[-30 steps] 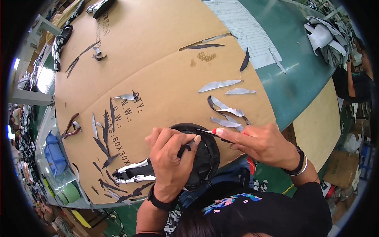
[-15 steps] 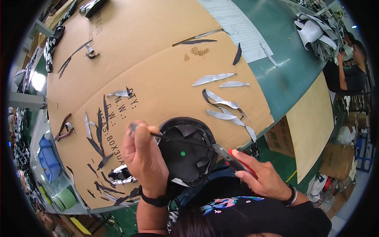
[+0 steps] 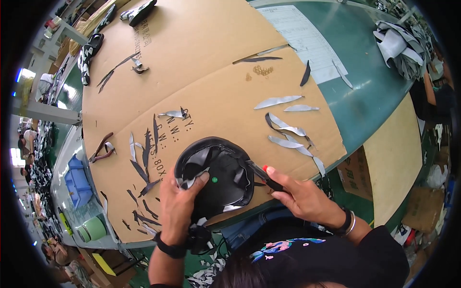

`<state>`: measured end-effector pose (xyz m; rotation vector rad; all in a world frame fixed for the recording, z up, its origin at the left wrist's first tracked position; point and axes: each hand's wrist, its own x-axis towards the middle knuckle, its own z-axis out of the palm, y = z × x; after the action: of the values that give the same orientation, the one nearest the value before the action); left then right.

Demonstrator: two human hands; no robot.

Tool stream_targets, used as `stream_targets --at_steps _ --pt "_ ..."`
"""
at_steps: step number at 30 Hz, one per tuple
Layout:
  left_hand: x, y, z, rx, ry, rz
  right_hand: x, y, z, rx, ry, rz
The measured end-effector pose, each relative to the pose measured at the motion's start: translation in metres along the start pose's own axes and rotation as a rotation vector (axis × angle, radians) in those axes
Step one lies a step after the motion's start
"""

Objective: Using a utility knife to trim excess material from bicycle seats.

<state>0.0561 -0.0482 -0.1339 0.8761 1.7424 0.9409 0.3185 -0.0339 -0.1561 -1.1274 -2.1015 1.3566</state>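
A black padded, cup-shaped piece (image 3: 222,191) lies hollow side up at the near edge of the cardboard, a small green dot inside it. My left hand (image 3: 176,206) is closed on its left rim, the thumb over a loose grey-and-black flap (image 3: 196,178). My right hand (image 3: 303,199) is wrapped round a utility knife (image 3: 269,178) with a dark and red handle. The knife's front end meets the piece's right rim; how deep the blade goes cannot be made out.
A large cardboard sheet (image 3: 211,101) covers the table. Grey and black offcuts (image 3: 277,101) lie on both sides. Red-handled pliers (image 3: 102,148) rest at left, near a blue bin (image 3: 78,182) and green tape roll (image 3: 92,229). Folded grey material (image 3: 401,48) is at far right.
My left hand has come down from above the piece, where it pulled a dark strip taut, to its left rim. The knife has stayed at the right rim. The view has shifted.
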Motion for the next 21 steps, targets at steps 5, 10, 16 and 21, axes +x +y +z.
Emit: stream_targets --at_steps 5,10,16,21 --pt "-0.042 -0.012 0.03 -0.043 0.312 0.135 -0.026 -0.008 0.014 0.128 -0.033 0.124" --pt "-0.09 -0.031 0.073 0.054 0.603 0.218 -0.053 -0.022 0.024 0.274 -0.035 0.3" --pt "-0.104 -0.045 0.085 0.065 0.643 0.299 -0.081 -0.031 0.022 0.331 -0.154 0.541" --pt "-0.108 -0.062 0.079 0.129 0.657 0.363 -0.021 -0.013 0.018 0.154 0.267 0.004"
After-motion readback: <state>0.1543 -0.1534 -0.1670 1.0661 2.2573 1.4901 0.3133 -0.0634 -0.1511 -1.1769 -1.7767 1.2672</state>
